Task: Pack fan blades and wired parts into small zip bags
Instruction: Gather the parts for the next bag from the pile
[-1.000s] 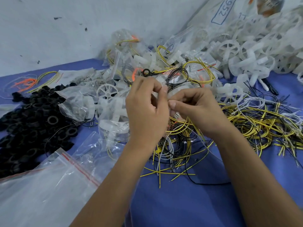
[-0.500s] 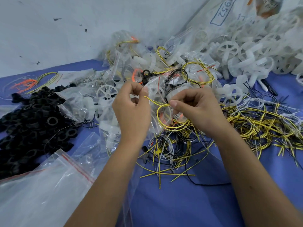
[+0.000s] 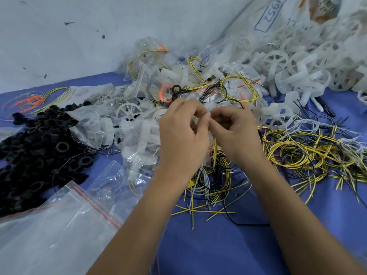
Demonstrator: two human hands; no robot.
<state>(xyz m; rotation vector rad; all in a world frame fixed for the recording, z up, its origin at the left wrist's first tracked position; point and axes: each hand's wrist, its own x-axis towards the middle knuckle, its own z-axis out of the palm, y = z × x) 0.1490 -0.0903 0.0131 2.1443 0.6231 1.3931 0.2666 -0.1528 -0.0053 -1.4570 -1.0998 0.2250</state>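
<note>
My left hand and my right hand meet fingertip to fingertip in the middle, both pinching the top edge of a small clear zip bag. The bag hangs between my palms, mostly hidden, with a yellow wire showing inside it. Loose yellow and black wires lie tangled to the right. White plastic fan blades are heaped at the back right. Filled small bags pile up left of my hands.
A heap of black rubber rings covers the left side. Empty large zip bags with red strips lie at the front left. Cut wire ends are scattered on the blue cloth below my hands. A grey wall stands behind.
My left hand had slid left along the bag's top and has come back right, so both hands now meet again. The yellow wire loop seen earlier is now hidden behind my hands.
</note>
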